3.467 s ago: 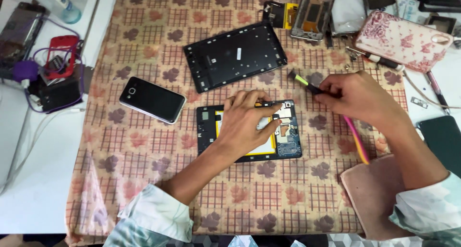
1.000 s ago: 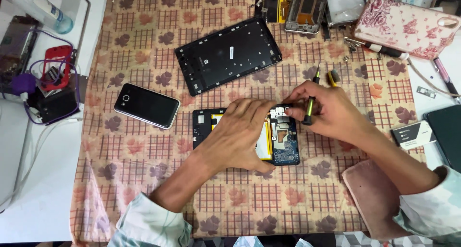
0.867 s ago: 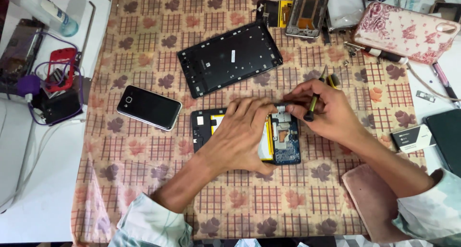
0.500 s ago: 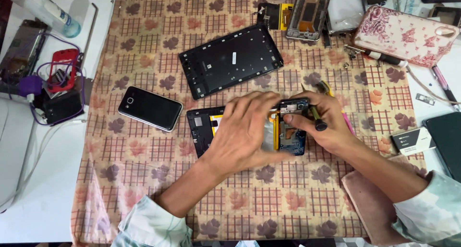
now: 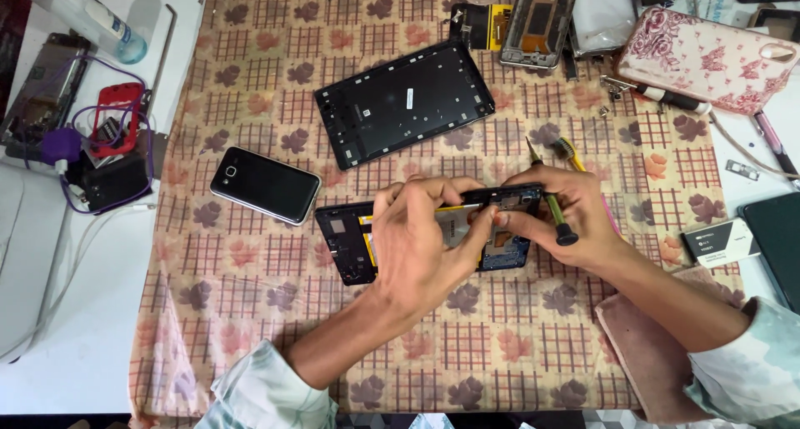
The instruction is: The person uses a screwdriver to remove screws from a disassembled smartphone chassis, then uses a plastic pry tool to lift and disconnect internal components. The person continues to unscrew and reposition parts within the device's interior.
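Both hands now lift the opened black tablet chassis (image 5: 350,241); left hand (image 5: 421,237) and right hand (image 5: 567,216) pinch its edge, right also clasping the green-handled screwdriver (image 5: 552,204); pry evenly.

Black back panel (image 5: 404,104) blocks ahead; cloth (image 5: 533,354) nearer lies open.

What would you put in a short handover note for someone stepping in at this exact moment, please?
Left hand: pressing down on the opened phone on the patterned cloth, fingers at its top edge.
Right hand: at the phone's upper right corner, with a green-handled screwdriver tucked between its fingers.
Nearby: a black back panel above the phone, an intact black phone to its left.
Done: the phone is open, with battery and board exposed.
Left: whatever both hands are working on at the top edge is hidden by the fingers, so check it before continuing.
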